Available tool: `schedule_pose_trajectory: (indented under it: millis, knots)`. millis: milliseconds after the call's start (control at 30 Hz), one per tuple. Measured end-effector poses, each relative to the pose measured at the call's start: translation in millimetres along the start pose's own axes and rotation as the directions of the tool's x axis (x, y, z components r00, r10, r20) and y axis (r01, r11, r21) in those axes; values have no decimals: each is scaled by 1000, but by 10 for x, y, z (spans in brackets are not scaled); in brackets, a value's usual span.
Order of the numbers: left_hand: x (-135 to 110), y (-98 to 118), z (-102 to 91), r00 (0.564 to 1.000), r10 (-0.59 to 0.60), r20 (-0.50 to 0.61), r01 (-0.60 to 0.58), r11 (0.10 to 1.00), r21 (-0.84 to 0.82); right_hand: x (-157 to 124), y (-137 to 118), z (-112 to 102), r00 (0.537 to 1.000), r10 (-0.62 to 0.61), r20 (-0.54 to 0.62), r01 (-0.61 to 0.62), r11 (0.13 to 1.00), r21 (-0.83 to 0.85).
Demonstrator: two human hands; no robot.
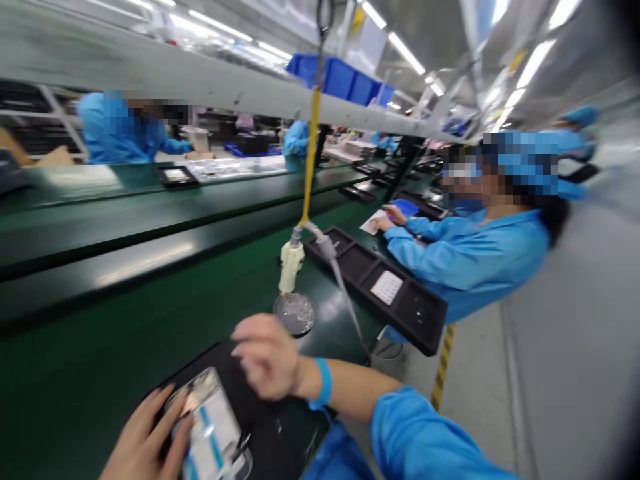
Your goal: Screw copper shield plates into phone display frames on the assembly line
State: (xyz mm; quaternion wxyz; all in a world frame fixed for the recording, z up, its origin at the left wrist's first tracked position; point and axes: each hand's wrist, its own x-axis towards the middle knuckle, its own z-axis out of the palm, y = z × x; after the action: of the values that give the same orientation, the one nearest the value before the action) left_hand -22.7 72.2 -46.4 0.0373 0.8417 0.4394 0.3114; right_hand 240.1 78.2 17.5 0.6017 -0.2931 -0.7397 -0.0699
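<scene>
My left hand (145,437) rests at the bottom left, fingers curled on the edge of a flat shiny device (210,427) with a white and blue label. The device lies on a black tray (260,427) at the near edge of the green bench (100,360). My right hand (267,357) hovers just above the tray beyond the device, blurred by motion, fingers loosely bent with nothing visible in them. A blue wrist strap (324,383) circles my right wrist.
A cream electric screwdriver (291,263) hangs on a yellow strap above a round metal disc (294,312). A long black compartment tray (383,287) lies to the right. A co-worker in blue (470,257) sits beside it; others work across the bench. Blue bins (345,79) sit overhead.
</scene>
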Motion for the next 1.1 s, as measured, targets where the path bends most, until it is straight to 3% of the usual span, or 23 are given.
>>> schedule_pose_trajectory:
  millis: [100, 167, 233, 300, 400, 467, 633, 1100]
  knots:
    - [174, 166, 87, 998, -32, 56, 29, 998, 64, 133, 138, -290, 949, 141, -281, -198, 963, -185]
    - [341, 270, 148, 996, -56, 68, 53, 997, 56, 207, 306, -387, 892, 274, -360, -375, 892, -251]
    - [464, 345, 186, 994, -76, 76, 74, 997, 25, 291, 508, -433, 798, 442, -410, -553, 807, -207]
    - [515, 374, 200, 993, -80, 86, 81, 997, -8, 391, 717, -463, 701, 619, -353, -670, 742, -30]
    - [502, 347, 197, 994, -63, 87, 67, 997, -42, 522, 962, -485, 629, 775, -59, -738, 619, 269]
    - [484, 316, 194, 996, -37, 85, 42, 998, -57, 554, 1032, -473, 623, 782, -10, -732, 587, 345]
    - [501, 309, 189, 995, 9, 100, 0, 996, -94, 448, 952, -408, 638, 749, -176, -688, 658, 307]
    - [514, 379, 133, 982, -8, 188, 27, 995, -95, 284, 879, -368, 621, 761, -187, -705, 647, 292]
